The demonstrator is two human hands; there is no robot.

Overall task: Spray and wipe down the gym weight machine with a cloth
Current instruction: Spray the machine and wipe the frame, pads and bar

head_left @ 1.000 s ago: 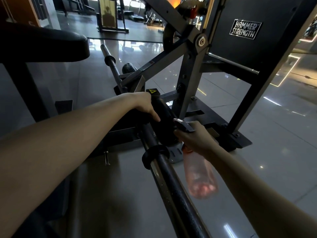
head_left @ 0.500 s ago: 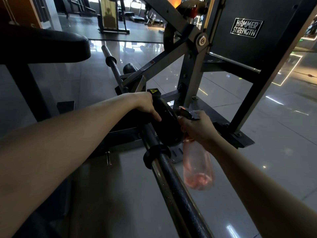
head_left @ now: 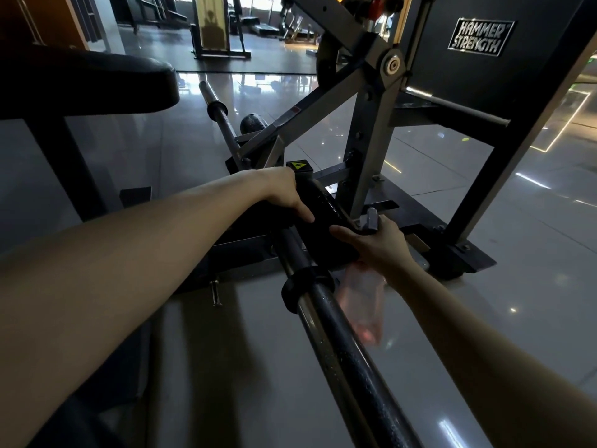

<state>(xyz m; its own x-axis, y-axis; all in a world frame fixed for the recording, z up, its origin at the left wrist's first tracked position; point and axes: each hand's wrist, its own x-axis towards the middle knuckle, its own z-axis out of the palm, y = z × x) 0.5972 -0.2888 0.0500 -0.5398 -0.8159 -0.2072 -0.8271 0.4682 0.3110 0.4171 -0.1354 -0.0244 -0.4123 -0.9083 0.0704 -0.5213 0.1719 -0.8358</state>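
The Hammer Strength weight machine [head_left: 371, 137] fills the centre. Its long black bar [head_left: 349, 354] runs from the bottom toward a black roller pad [head_left: 326, 221]. My left hand [head_left: 284, 192] grips the pad's left side over what looks like a dark cloth [head_left: 258, 218], which is hard to tell from the pad. My right hand [head_left: 378, 244] holds a translucent pink spray bottle [head_left: 361, 302] by its neck. The bottle's black trigger head [head_left: 368, 221] sits right beside the pad, and its body hangs down behind the bar.
A black padded seat [head_left: 80, 82] on a post stands at upper left. A second bar [head_left: 223, 121] lies on the glossy tiled floor [head_left: 517, 253] beyond the pad. The machine's black back panel [head_left: 478, 59] and base plate [head_left: 452, 253] are on the right. More gym equipment stands far behind.
My right hand has lifted the spray bottle up and forward, bringing the trigger head next to the roller pad. My left hand has stayed on the pad.
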